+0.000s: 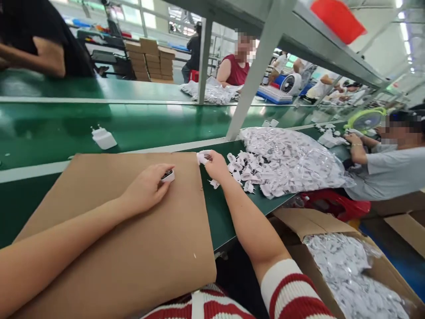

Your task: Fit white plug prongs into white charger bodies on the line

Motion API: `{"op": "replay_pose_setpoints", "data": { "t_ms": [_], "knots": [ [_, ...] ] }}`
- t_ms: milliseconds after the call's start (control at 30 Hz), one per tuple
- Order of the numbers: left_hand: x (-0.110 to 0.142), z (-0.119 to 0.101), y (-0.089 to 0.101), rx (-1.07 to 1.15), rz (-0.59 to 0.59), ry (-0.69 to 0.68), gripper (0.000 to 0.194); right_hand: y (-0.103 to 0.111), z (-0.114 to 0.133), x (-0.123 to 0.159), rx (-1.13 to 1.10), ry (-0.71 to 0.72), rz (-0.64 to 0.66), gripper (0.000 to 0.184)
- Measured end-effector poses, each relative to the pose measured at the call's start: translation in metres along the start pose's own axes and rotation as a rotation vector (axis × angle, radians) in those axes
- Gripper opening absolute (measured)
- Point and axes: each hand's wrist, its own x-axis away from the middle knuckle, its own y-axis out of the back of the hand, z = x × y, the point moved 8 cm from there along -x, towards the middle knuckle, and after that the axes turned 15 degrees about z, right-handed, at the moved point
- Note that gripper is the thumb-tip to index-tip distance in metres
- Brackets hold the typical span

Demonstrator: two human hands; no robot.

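My left hand (144, 188) is closed around a small white charger housing (168, 176) with a dark open side, just over the cardboard sheet (139, 248). At the right edge of the cardboard, my right hand (217, 167) pinches a white plastic plug part (202, 157), partly covered by the fingers. Loose white plug parts (245, 168) lie in a pile just right of that hand. Farther left, a white charger (104, 138) with two pins lies on the green belt (159, 126).
A clear bag of white parts (295, 157) rests right of the pile. Below it stands an open carton (318, 261) with bagged parts. A grey metal post (252, 71) rises behind the table edge. A co-worker (395, 164) sits at the right; others work across the belt.
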Motion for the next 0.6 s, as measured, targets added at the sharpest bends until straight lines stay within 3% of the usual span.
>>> {"op": "replay_pose_setpoints", "data": {
  "t_ms": [133, 233, 333, 500, 600],
  "knots": [
    [0.006, 0.017, -0.009, 0.199, -0.039, 0.079, 0.05, -0.005, -0.001, 0.006, -0.196, 0.011, 0.012, 0.027],
    [0.006, 0.016, -0.015, 0.262, 0.003, 0.055, 0.04, -0.012, 0.013, 0.013, -0.356, 0.041, 0.042, 0.041],
    [0.006, 0.015, -0.016, 0.365, 0.008, 0.046, 0.044, -0.021, 0.028, 0.021, -0.425, 0.057, 0.092, 0.05],
    [0.006, 0.02, -0.016, 0.456, 0.01, 0.069, 0.042, -0.03, 0.049, 0.033, -0.317, 0.125, 0.092, 0.042],
    [0.005, 0.023, -0.016, 0.457, -0.004, 0.04, 0.041, -0.037, 0.065, 0.041, -0.102, 0.242, 0.11, 0.027]
  ]
}}
